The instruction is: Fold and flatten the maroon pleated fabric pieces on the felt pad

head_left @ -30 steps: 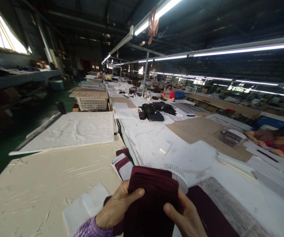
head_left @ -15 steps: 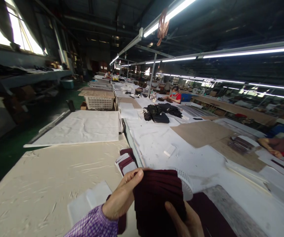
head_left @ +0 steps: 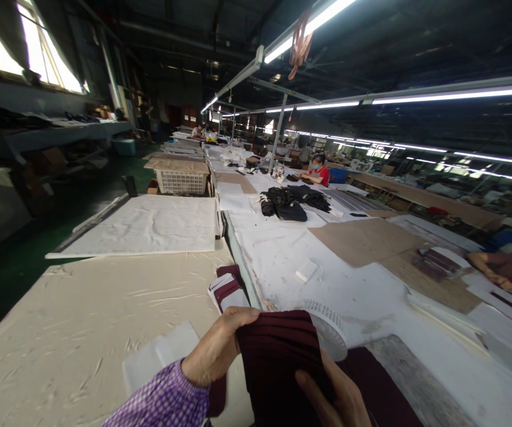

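In the head view, your left hand pinches the far left corner of the maroon cloth stack; a second ago its thumb lay lower, across the front. Your right hand still clasps the right edge, nearer than the white basket.

garment workshop by the look, big dim hall, long worktables spread with brown sheets, layered maroon cloth pieces, dark fabric heaped further down, rows of tube lights overhead, green floor, co-worker in red farther along
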A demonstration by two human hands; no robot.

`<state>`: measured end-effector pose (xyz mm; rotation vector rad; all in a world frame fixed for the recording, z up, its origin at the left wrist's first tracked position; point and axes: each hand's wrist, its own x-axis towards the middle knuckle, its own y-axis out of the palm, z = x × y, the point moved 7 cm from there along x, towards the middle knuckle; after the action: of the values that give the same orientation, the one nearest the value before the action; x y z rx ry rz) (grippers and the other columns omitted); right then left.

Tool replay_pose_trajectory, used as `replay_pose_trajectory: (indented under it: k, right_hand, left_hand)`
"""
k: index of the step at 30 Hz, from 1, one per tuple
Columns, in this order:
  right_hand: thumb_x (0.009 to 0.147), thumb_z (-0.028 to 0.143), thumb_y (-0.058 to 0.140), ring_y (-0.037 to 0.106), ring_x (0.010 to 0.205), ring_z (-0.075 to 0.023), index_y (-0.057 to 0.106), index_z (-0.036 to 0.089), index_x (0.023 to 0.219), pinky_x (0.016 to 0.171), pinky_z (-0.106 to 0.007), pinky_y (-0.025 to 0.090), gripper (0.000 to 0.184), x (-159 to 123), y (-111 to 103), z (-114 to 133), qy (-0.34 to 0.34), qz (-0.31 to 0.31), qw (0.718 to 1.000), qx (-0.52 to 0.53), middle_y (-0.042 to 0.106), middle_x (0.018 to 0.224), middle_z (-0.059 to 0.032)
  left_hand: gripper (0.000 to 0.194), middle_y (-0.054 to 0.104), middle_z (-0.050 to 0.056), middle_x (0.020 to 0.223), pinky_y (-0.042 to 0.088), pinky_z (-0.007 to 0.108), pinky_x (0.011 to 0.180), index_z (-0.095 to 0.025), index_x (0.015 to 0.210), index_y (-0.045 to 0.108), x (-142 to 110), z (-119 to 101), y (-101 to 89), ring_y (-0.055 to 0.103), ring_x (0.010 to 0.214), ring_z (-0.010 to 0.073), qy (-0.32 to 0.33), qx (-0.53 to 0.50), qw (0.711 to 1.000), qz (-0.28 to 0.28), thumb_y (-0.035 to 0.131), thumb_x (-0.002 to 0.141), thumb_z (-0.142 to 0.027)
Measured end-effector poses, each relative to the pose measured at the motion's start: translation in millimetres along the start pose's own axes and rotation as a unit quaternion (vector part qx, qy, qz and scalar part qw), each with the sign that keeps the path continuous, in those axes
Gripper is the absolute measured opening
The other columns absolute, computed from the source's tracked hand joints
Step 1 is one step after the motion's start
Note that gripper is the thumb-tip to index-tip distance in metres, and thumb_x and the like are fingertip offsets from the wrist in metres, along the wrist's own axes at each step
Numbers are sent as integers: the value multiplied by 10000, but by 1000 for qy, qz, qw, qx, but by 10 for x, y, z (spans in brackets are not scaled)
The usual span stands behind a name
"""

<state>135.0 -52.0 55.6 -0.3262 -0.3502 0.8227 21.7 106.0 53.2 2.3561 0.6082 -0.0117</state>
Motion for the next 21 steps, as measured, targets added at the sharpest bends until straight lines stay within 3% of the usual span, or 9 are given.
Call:
replay_pose_trajectory:
  k: [6,13,21]
  right_hand:
    - [691,428,764,658,1035,-352,777,269,835,935,-416,531,215,-12,14,-40,-14,32,999,3,760,976,-59]
    - [844,383,611,685,942,-268,713,210,1101,859,-297,543,326,19,112,190,12,76,997,10,730,1079,-86]
    - [862,391,594,677,933,-263,694,195,1135,884,-311,527,350,-2,89,145,32,84,996,21,724,1087,-96]
  left_hand:
    - [177,740,92,735,484,313,755,-87,727,741,-2,27,-104,657,728,205,-8,-24,998,-55,673,730,-250]
    - [118,707,39,709,493,302,726,-121,663,685,-13,60,-249,637,729,178,-8,-58,987,-148,755,651,-215]
    - [148,683,4,649,480,264,691,-140,623,658,28,-64,-312,613,666,139,22,-54,985,-161,786,639,-213]
